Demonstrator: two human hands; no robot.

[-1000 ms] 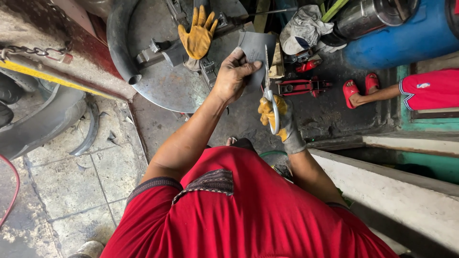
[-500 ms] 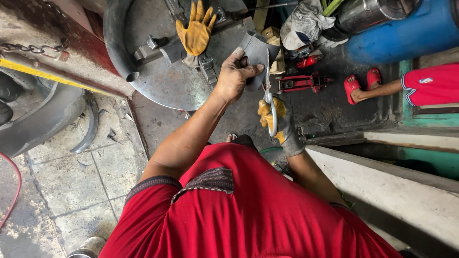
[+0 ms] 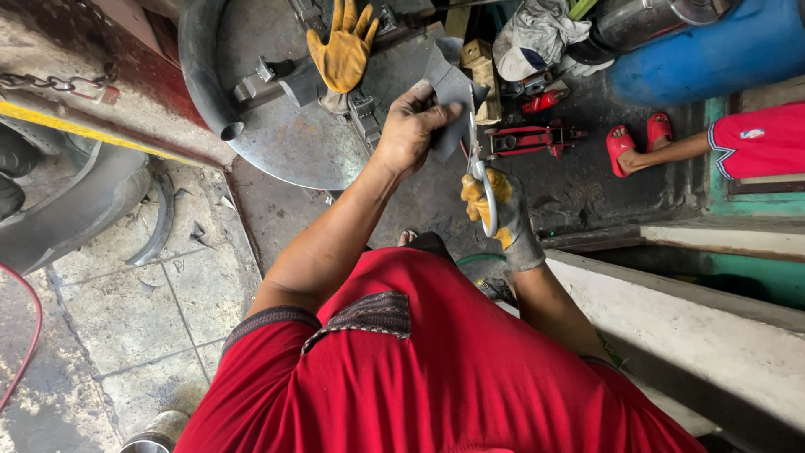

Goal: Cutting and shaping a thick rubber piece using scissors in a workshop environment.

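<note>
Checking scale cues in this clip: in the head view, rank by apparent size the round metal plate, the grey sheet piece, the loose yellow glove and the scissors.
1. Round metal plate, by far.
2. Loose yellow glove and grey sheet piece look alike; unranked, since the sheet is nearer the camera.
3. Scissors, thinnest.

The worn, stained tile floor (image 3: 126,310) carries a round grey steel disc (image 3: 285,134) of a machine, and on that disc lies a yellow work glove (image 3: 342,50), palm up, beside dark metal clamp blocks (image 3: 281,82). On the darker, oily concrete floor (image 3: 579,189) to the right lie a red hydraulic jack (image 3: 532,138), a crumpled pale cloth (image 3: 537,38) and a blue plastic drum (image 3: 713,50) on its side. Curved black rubber scraps (image 3: 159,222) and small shards (image 3: 199,233) lie on the tiles at left, near a thin red hose (image 3: 25,335).
</note>
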